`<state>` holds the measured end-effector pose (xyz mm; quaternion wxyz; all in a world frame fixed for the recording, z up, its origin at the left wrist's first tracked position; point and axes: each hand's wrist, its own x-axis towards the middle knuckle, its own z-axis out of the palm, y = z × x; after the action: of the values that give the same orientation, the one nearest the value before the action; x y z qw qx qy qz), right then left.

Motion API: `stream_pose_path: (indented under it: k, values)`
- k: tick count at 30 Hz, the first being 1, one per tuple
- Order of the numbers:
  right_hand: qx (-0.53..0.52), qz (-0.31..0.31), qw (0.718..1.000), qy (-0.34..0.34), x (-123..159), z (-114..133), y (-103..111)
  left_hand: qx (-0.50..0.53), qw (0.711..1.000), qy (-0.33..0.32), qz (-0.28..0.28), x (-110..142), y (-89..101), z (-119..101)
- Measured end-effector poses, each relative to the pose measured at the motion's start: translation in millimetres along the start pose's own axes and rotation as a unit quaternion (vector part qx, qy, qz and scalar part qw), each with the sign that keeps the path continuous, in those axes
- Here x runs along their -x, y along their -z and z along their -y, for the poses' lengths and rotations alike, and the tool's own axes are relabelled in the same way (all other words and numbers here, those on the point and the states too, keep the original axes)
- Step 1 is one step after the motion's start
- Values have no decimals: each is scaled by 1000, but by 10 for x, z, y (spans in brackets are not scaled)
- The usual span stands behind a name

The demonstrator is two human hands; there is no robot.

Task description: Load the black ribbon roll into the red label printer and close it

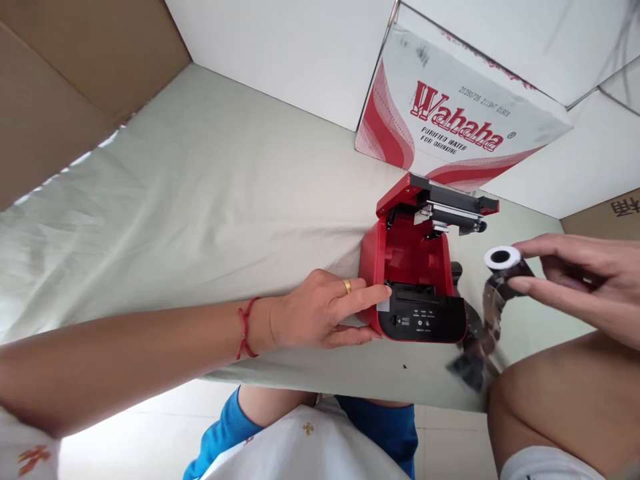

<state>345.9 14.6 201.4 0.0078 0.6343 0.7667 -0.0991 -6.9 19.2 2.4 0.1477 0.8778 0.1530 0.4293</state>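
A small red and black printer [423, 327] sits on the cloth-covered surface with its lid [445, 205] tilted up, so the red compartment [413, 257] inside shows. My left hand [330, 308] grips the printer's left side, its index finger on the upper edge beside the black panel and its thumb low near the front. To the right of the printer, my right hand [590, 277] pinches a small paper roll [506, 268] with a white end and dark core. From the roll a dark, glossy strip [493, 317] hangs down; its lower end is blurred.
Behind the printer stands a white and red water carton [445, 127] against a white wall [280, 53]. Brown cardboard [85, 73] rises at the far left, and more cardboard [620, 213] shows at the right. A pale green cloth [175, 220] covers the surface; a tiny dark scrap [405, 367] lies near its front.
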Motion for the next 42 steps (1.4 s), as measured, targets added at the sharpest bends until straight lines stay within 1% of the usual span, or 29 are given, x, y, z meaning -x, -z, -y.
stream_pose_path:
  k: [2,3,4,6,8,11,12,14,16,20,21,23,25,27,29,31,36,39,42]
  values:
    - [29,75,995,-55,-137,-174,-32,-1,1000,-3,1,-2,-1,3]
    - [43,105,991,-73,-230,-217,-70,-1,1000,-3,2,-4,-1,4]
    - [46,126,988,-80,-326,-231,-116,0,1000,-4,1,-5,-1,5]
    - [23,158,985,-63,-494,-188,-217,-1,1000,-5,0,-6,-3,6]
    - [-13,175,984,-28,-610,-96,-321,-2,1000,-11,-2,-5,-7,9]
    - [-26,167,986,0,-712,30,-471,0,1000,-12,0,2,-14,15]
    - [-23,173,985,4,-734,54,-512,1,1000,-11,-1,5,-15,16]
    - [-18,205,979,11,-761,65,-564,-1,1000,-8,-2,10,-14,16]
    - [-11,234,972,1,-759,17,-570,-7,1000,-9,0,12,-7,12]
    - [24,228,971,-69,-720,-206,-533,-11,1000,-7,22,8,18,-2]
    - [35,236,968,-77,-722,-257,-540,-10,1000,-6,26,7,21,-4]
    - [51,271,959,-71,-748,-311,-585,-9,1000,-8,24,8,19,-2]
    - [54,306,949,-43,-794,-300,-652,-9,1000,-11,18,12,6,6]
    - [45,311,949,-8,-839,-259,-710,-11,1000,-13,12,21,-12,17]
    - [27,294,955,20,-864,-236,-737,-14,1000,-14,10,29,-26,25]
    - [12,282,959,26,-866,-256,-737,-18,1000,-14,8,34,-30,29]
    - [-40,293,955,31,-868,-353,-702,-28,999,-16,4,23,-16,26]
    - [-73,306,948,40,-904,-317,-694,-29,999,-20,5,20,-12,26]
    - [-76,317,944,45,-940,-251,-695,-21,1000,-16,11,32,-18,31]
